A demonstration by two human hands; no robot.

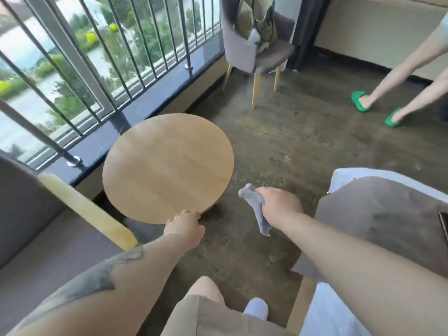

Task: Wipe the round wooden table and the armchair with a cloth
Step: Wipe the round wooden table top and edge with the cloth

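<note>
The round wooden table (167,166) stands low on the carpet by the window, its top bare. My left hand (185,226) grips its near edge. My right hand (278,204) hovers just right of the table, above the carpet, closed on a grey cloth (257,209) that hangs down from it. One grey armchair (36,229) with a pale wooden arm sits at my left. A second grey armchair (244,49) with clothes piled on it stands at the far side, near the curtain.
A metal railing (97,69) and dark sill run along the window behind the table. Another person's legs in green slippers (361,100) stand at the far right. A bed with a grey cover (378,214) fills the right foreground. My knee (206,287) is below.
</note>
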